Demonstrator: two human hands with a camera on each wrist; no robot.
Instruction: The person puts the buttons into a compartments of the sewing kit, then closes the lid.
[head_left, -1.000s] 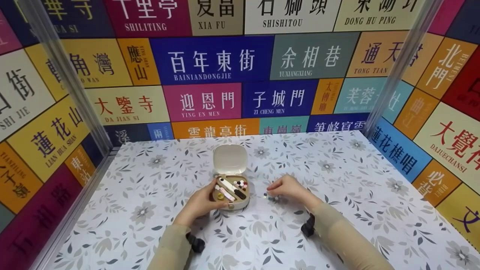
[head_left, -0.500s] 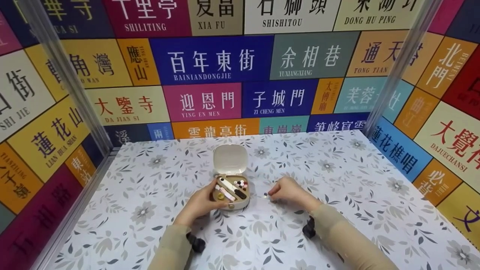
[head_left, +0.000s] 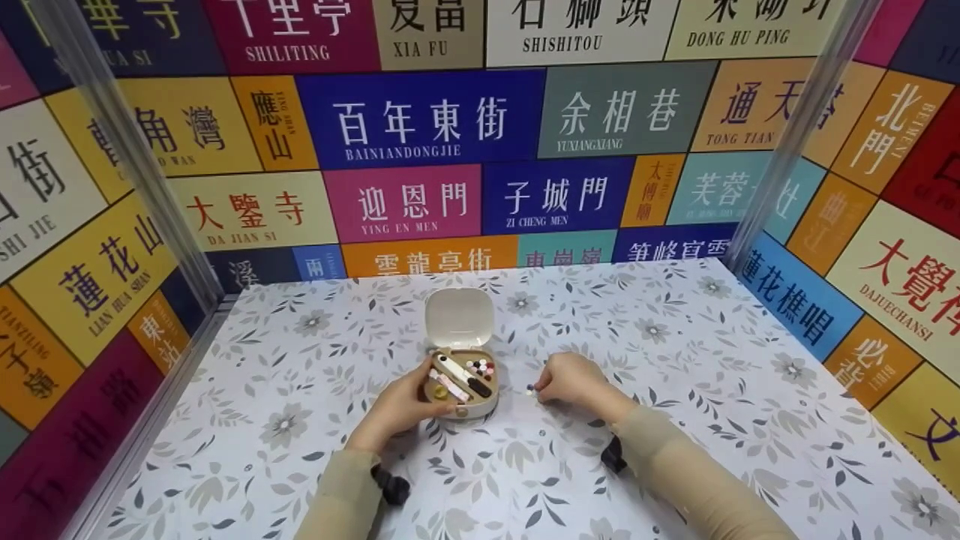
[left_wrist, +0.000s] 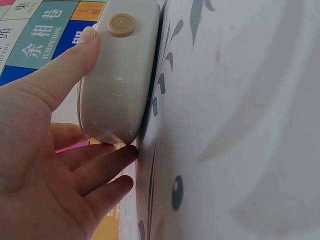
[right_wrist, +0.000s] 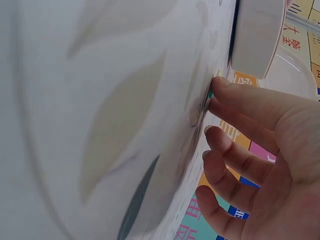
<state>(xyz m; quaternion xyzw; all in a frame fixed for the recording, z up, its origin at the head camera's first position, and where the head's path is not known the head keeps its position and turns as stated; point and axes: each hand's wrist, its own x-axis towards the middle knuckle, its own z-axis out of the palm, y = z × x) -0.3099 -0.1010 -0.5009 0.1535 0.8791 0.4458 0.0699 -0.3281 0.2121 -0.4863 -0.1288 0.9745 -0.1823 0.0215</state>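
Maroon panel [head_left: 289, 34]: "SHILITING" is being shown in white.
Beige panel [head_left: 427, 30]: "XIA FU" is being displayed.
White panel [head_left: 574, 30]: "SHISHITOU" is being shown.
Cream panel [head_left: 750, 26]: "DONG HU PING" is being shown.
Blue panel [head_left: 420, 120]: "百年東街 BAINIANDONGJIE" is being displayed.
Grey-green panel [head_left: 619, 112]: "余相巷 YUXIANGXIANG" is being shown.
Pink panel [head_left: 405, 206]: "迎恩門 YING EN MEN" is being displayed.
Dark blue panel [head_left: 555, 199]: "子城門 ZI CHENG MEN" is being shown.
Pale yellow panel [head_left: 247, 214]: "大鑒寺 DA JIAN SI" is being displayed.
Yellow side panel [head_left: 105, 277]: "蓮花山 LIAN HUA SHAN" is being shown.
Right side panel [head_left: 900, 281]: "DAJUECHANSI" is being displayed.

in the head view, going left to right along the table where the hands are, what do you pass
left hand → open beige plastic sewing kit box → tiny round bead-like item on the floral tablecloth → right hand
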